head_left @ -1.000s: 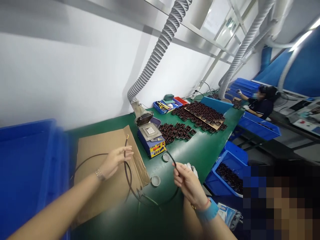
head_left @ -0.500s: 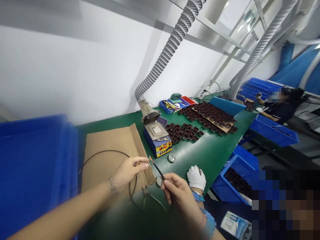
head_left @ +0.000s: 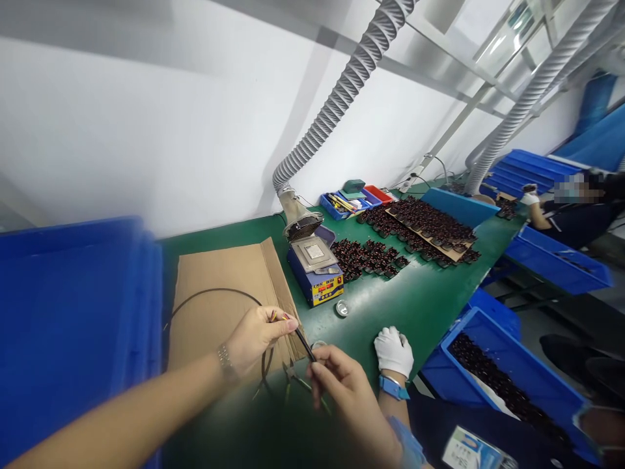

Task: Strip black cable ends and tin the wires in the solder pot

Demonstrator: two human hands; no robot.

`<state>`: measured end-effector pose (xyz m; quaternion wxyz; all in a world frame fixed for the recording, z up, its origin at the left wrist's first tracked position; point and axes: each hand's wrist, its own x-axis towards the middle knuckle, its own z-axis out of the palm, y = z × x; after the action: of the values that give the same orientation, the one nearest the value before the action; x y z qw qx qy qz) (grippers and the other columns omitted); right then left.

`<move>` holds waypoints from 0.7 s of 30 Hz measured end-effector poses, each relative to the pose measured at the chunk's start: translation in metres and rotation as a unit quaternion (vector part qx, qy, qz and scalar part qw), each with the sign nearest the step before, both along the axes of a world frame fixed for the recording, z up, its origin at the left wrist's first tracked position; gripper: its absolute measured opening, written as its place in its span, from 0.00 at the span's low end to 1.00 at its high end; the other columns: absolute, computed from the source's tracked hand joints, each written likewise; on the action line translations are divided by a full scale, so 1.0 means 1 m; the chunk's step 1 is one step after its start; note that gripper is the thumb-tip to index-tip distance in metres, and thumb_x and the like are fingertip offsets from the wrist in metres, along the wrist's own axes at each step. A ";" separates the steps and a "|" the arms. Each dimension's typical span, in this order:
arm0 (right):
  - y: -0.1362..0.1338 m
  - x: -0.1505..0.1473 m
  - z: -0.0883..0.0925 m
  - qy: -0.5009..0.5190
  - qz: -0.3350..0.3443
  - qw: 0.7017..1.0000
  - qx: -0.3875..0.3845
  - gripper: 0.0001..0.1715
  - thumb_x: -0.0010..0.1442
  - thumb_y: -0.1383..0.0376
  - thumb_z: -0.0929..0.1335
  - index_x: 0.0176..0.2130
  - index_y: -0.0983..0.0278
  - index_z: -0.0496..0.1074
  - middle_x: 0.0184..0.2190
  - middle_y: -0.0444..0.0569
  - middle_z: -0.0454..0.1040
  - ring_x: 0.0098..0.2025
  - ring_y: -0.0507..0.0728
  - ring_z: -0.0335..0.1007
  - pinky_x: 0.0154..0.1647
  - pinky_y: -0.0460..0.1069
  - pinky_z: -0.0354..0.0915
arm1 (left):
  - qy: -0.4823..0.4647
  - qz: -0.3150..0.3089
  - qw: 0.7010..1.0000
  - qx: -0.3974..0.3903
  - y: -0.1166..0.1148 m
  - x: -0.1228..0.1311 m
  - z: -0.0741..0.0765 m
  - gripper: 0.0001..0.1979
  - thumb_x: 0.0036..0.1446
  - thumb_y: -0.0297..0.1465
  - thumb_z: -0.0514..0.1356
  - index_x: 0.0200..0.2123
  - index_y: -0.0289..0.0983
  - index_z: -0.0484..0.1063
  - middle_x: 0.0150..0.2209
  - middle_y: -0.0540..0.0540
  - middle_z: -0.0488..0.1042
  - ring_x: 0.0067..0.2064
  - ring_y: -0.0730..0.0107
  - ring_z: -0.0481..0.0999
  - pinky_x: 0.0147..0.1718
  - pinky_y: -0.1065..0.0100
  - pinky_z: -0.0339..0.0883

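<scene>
Two closed grips: my left hand (head_left: 258,333) on coloured wires (head_left: 285,318), right hand (head_left: 342,376) on black cable (head_left: 305,345); I judge working these ends calls next for steadiness.

Two dark cables (head_left: 305,345), coloured wire ends (head_left: 285,318) close together

A grey ribbed duct (head_left: 349,91) slopes down to a hood (head_left: 303,227) above a blue device (head_left: 306,279) with a partly yellow front. Beside the device, dark components (head_left: 366,257) lie on the green surface (head_left: 381,303). 1 red tray (head_left: 379,195) sits farther back.
</scene>
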<state>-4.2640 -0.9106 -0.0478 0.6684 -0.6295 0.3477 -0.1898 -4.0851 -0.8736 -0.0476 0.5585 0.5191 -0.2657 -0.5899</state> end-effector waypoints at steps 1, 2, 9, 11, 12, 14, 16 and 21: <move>0.003 0.003 -0.002 -0.037 0.007 0.998 0.051 0.10 0.55 0.59 0.64 0.33 0.64 0.63 0.25 0.43 0.68 0.19 0.47 0.62 0.20 0.44 0.60 | 0.017 0.006 1.000 -0.001 0.001 -0.002 0.000 0.13 0.44 0.37 0.62 0.23 0.33 0.66 0.14 0.58 0.53 0.16 0.84 0.44 0.15 0.73 0.35; 0.006 0.006 -0.005 -0.074 0.012 0.993 0.094 0.11 0.54 0.59 0.65 0.32 0.65 0.62 0.25 0.44 0.69 0.18 0.48 0.63 0.19 0.44 0.60 | 0.032 0.012 0.999 -0.002 0.001 -0.003 0.001 0.13 0.44 0.37 0.62 0.23 0.33 0.65 0.14 0.58 0.51 0.16 0.84 0.44 0.15 0.73 0.34; 0.023 0.019 -0.024 -0.173 0.009 0.965 0.198 0.13 0.52 0.60 0.67 0.29 0.64 0.58 0.24 0.44 0.70 0.17 0.48 0.63 0.17 0.43 0.58 | 0.105 0.051 0.993 0.013 0.003 -0.015 0.009 0.18 0.38 0.38 0.65 0.20 0.33 0.61 0.13 0.60 0.49 0.16 0.85 0.42 0.15 0.74 0.33; 0.021 0.018 -0.020 -0.145 0.007 0.974 0.176 0.13 0.52 0.60 0.67 0.30 0.64 0.59 0.23 0.43 0.69 0.15 0.45 0.58 0.15 0.41 0.53 | 0.096 0.043 0.994 0.006 0.003 -0.014 0.008 0.17 0.39 0.38 0.65 0.21 0.33 0.61 0.13 0.59 0.49 0.16 0.85 0.42 0.16 0.74 0.33; 0.018 0.016 -0.015 -0.121 0.004 0.982 0.148 0.12 0.52 0.60 0.67 0.30 0.64 0.60 0.22 0.42 0.68 0.16 0.45 0.56 0.15 0.41 0.51 | 0.085 0.035 0.996 0.000 0.003 -0.012 0.007 0.16 0.40 0.38 0.64 0.21 0.33 0.62 0.13 0.59 0.49 0.16 0.85 0.43 0.16 0.73 0.34; 0.010 0.011 -0.003 -0.060 0.007 0.995 0.074 0.11 0.52 0.60 0.66 0.29 0.65 0.62 0.22 0.42 0.67 0.18 0.45 0.55 0.18 0.41 0.50 | 0.056 0.016 0.998 -0.009 0.004 -0.007 0.004 0.14 0.43 0.37 0.62 0.22 0.33 0.63 0.14 0.59 0.50 0.16 0.84 0.44 0.16 0.73 0.35; 0.000 0.005 0.010 -0.001 0.031 1.000 -0.001 0.10 0.53 0.60 0.65 0.28 0.65 0.65 0.21 0.42 0.66 0.22 0.47 0.57 0.22 0.42 0.53 | 0.034 -0.002 0.999 -0.011 0.004 -0.003 0.002 0.12 0.45 0.36 0.62 0.23 0.33 0.65 0.14 0.58 0.52 0.16 0.84 0.45 0.16 0.73 0.35; -0.016 -0.005 0.026 0.079 0.069 0.980 -0.169 0.09 0.56 0.62 0.63 0.30 0.64 0.69 0.24 0.43 0.68 0.28 0.51 0.62 0.30 0.45 0.58 | 0.052 -0.043 0.998 -0.008 0.003 0.000 0.002 0.11 0.44 0.34 0.62 0.21 0.32 0.65 0.14 0.56 0.56 0.16 0.83 0.46 0.16 0.72 0.35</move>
<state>-4.2692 -0.9267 -0.0221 0.5346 -0.7689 0.3174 -0.1490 -4.0853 -0.8701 -0.0454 0.5497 0.4714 -0.2634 -0.6374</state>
